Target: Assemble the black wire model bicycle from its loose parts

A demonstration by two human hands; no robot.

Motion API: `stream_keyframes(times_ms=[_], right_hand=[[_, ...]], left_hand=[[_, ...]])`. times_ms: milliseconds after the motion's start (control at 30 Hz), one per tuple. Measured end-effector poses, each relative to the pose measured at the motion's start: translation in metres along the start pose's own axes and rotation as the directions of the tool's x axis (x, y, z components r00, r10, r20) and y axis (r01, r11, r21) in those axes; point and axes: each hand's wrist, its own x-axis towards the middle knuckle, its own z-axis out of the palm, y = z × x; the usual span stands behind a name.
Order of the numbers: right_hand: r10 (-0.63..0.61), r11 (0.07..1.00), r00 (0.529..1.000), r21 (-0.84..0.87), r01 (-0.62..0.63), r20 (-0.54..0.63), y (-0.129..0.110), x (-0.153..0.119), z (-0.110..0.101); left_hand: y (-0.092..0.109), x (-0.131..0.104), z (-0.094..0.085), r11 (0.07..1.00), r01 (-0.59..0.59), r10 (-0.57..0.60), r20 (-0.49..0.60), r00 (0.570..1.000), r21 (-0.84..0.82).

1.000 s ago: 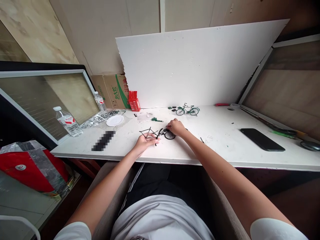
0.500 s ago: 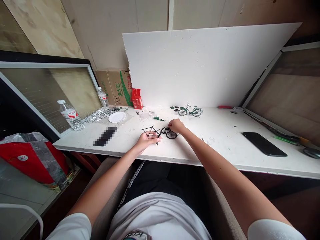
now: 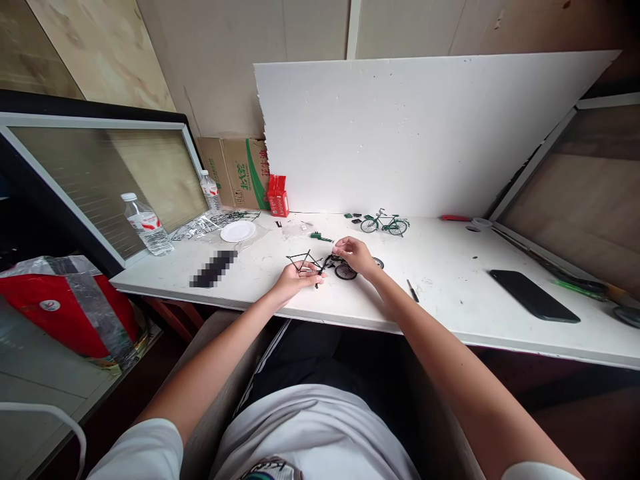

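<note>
My left hand (image 3: pixel 295 280) is closed on a thin black model bicycle frame (image 3: pixel 306 259), held just above the table's front part. Fingers pinched, my right hand (image 3: pixel 354 255) is over a group of small black parts to the right of that frame. Anything between its fingertips is too small to make out. Beneath this hand lies a small black spoked wheel (image 3: pixel 345 271), and a second wheel (image 3: pixel 379 263) shows partly behind the wrist. A green bicycle-shaped part (image 3: pixel 319 236) lies behind the hands. Farther back stands a green model bicycle (image 3: pixel 385 224).
A small screwdriver (image 3: pixel 413 291) and a black phone (image 3: pixel 533 295) lie to the right on the white table (image 3: pixel 455 267). At left are a white plate (image 3: pixel 238 231), a water bottle (image 3: pixel 146 225) and a red box (image 3: pixel 278 196). A white board (image 3: pixel 430 133) leans behind.
My right hand has shifted slightly towards the frame, its fingers turned more to the left. The second wheel and the screwdriver now show more. My left hand keeps its hold.
</note>
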Motion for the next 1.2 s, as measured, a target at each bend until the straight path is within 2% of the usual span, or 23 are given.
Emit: stream_keyframes(times_ms=[67,200,333,733,933,1200], right_hand=[[0.01,0.978,1.0,0.208,-0.013,0.014,-0.005,-0.017,0.004],[0.145,0.916,0.989,0.379,-0.131,-0.009,-0.016,-0.045,0.014],[0.227,0.834,0.974,0.522,-0.179,-0.028,-0.019,-0.052,0.024],[0.217,0.848,0.97,0.472,-0.242,0.107,-0.027,-0.06,0.028],[0.205,0.85,0.972,0.473,-0.233,0.11,-0.026,-0.06,0.028],[0.173,0.862,0.979,0.464,-0.204,0.109,-0.027,-0.06,0.029]], left_hand=[[0.0,0.0,0.0,1.0,-0.007,0.007,0.003,1.0,0.002],[0.001,-0.001,-0.001,1.0,-0.009,0.009,0.011,1.0,0.026],[0.003,-0.002,-0.002,0.999,-0.013,0.013,0.007,1.0,0.038],[0.002,-0.003,-0.001,0.994,-0.051,0.05,0.023,0.999,0.092],[-0.004,-0.001,-0.004,0.989,-0.077,0.07,0.053,0.996,0.129],[-0.006,-0.001,-0.003,0.982,-0.099,0.1,0.004,0.995,0.158]])
